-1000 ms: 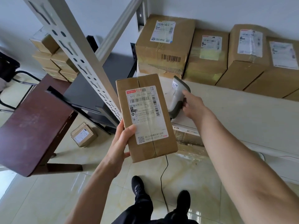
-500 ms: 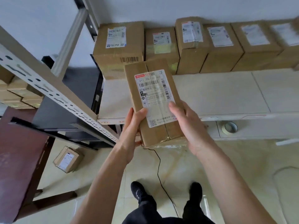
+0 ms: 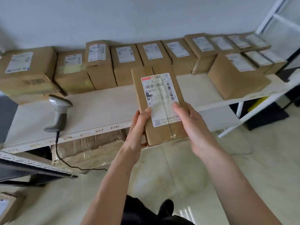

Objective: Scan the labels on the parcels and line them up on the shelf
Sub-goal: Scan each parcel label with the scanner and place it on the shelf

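Note:
A flat brown parcel (image 3: 158,93) with a white shipping label facing me is held over the front edge of the white shelf (image 3: 100,108). My left hand (image 3: 138,127) grips its lower left side, thumb on the label. My right hand (image 3: 193,125) grips its lower right side, thumb also on the label. A grey handheld scanner (image 3: 59,112) lies on the shelf to the left, its black cable hanging down. A row of labelled parcels (image 3: 123,65) lines the back of the shelf against the wall.
A second row of parcels (image 3: 235,75) stands nearer the front at the shelf's right end. A large taped box (image 3: 87,148) sits under the shelf. Another parcel (image 3: 6,208) lies on the tiled floor at lower left. Grey metal racking (image 3: 32,163) juts in from the left.
One second ago my right hand held the scanner by the shelf; it now lies on the shelf and that hand grips the parcel. My view has swung right along the shelf.

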